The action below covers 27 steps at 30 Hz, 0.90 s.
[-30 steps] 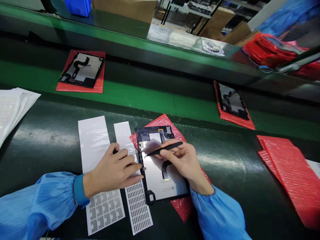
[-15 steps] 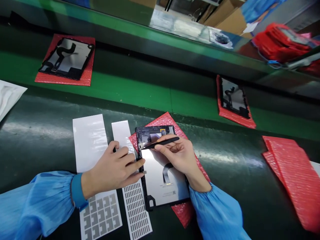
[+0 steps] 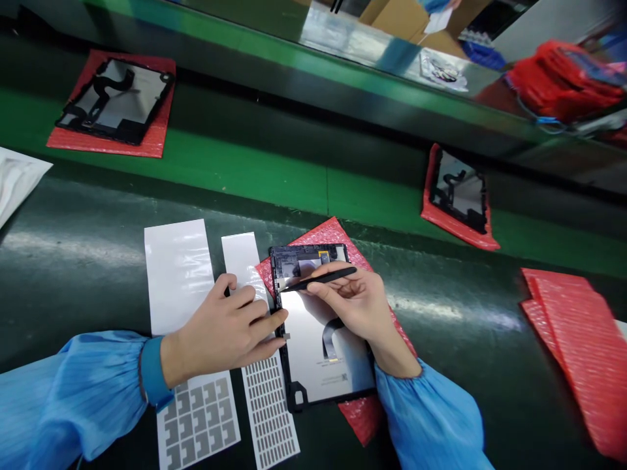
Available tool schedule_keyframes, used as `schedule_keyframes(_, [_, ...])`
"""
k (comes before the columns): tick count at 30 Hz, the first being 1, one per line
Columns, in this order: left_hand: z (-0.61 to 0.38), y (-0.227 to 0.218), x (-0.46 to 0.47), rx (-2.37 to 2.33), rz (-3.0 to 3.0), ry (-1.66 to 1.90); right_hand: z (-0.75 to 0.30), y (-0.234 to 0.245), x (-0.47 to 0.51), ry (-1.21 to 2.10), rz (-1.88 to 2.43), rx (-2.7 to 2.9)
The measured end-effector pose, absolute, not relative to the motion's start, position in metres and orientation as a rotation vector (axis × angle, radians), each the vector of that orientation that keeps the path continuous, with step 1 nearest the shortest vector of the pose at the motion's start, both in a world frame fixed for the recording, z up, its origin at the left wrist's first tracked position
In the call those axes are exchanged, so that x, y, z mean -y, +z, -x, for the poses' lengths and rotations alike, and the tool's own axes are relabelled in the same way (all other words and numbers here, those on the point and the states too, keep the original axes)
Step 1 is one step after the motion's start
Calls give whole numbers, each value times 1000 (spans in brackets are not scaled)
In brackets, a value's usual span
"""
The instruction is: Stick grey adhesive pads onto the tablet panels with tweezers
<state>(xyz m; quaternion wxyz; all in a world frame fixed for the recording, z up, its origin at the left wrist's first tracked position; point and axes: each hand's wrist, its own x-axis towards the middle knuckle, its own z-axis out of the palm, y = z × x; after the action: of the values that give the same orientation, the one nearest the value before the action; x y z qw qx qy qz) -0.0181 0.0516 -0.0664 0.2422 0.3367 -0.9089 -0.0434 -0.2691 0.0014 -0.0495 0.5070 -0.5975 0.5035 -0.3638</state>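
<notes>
Pinched in my right hand (image 3: 360, 303) is a pair of black tweezers (image 3: 326, 279), its tip at the upper left edge of the tablet screen assembly (image 3: 313, 362). That assembly has a black frame, a silvery back and a dark curved flex cable (image 3: 330, 338). It lies on a red bubble-wrap bag (image 3: 360, 418). My left hand (image 3: 228, 329) has its fingers apart and partly bent, the fingertips at the assembly's left edge by a small grey tab (image 3: 287, 336). Beneath this hand are a sheet of grey stickers (image 3: 198, 418) and a narrow strip of small stickers (image 3: 272, 411).
On the green conveyor belt (image 3: 274, 179), two similar assemblies (image 3: 128, 108) (image 3: 458, 192) rest on red bags. More red bubble bags (image 3: 578, 346) lie at the right. A white bag (image 3: 17, 179) is at the left edge. A raised ledge (image 3: 235, 46) runs along the back.
The belt and its two assemblies have shifted left. The view has moved slightly. Both hands and the tweezers keep nearly the same place on the tablet assembly.
</notes>
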Motion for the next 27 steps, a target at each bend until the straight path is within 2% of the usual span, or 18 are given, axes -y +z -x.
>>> schedule_keyframes(27, [23, -67, -56, 2393, -1092, -179, 266, -56, -2, -884, 1328, -1227])
